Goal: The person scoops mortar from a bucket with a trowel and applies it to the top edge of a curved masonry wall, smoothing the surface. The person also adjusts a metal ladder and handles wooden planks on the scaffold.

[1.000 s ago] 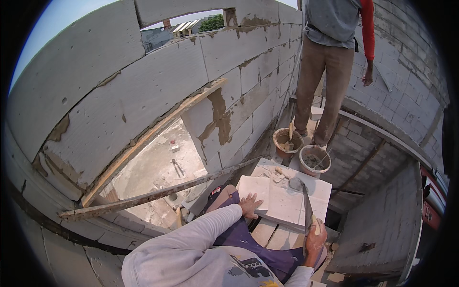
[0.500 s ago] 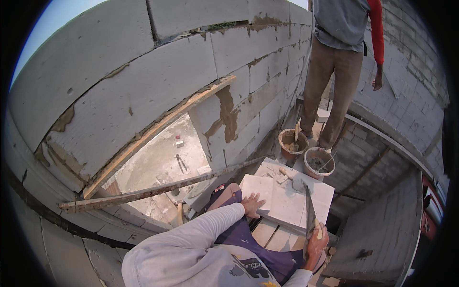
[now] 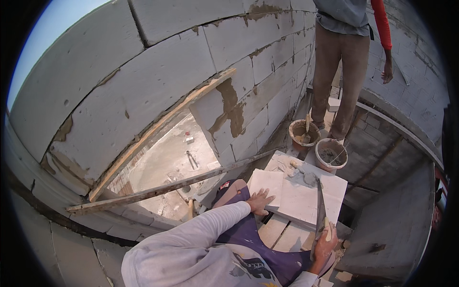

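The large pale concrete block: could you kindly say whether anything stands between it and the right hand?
Only the handsaw held in the right hand, which extends over the right part of the large pale concrete block; nothing else visible.

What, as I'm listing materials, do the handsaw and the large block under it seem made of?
Handsaw blade: probably steel; thin, dull grey. Handle: wood or plastic, unclear; pale. Large block: likely aerated concrete; matte, chalky off-white, square-edged.

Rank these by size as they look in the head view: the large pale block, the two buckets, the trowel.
1. Large pale block
2. Left bucket and right bucket, too alike to rank
3. Trowel
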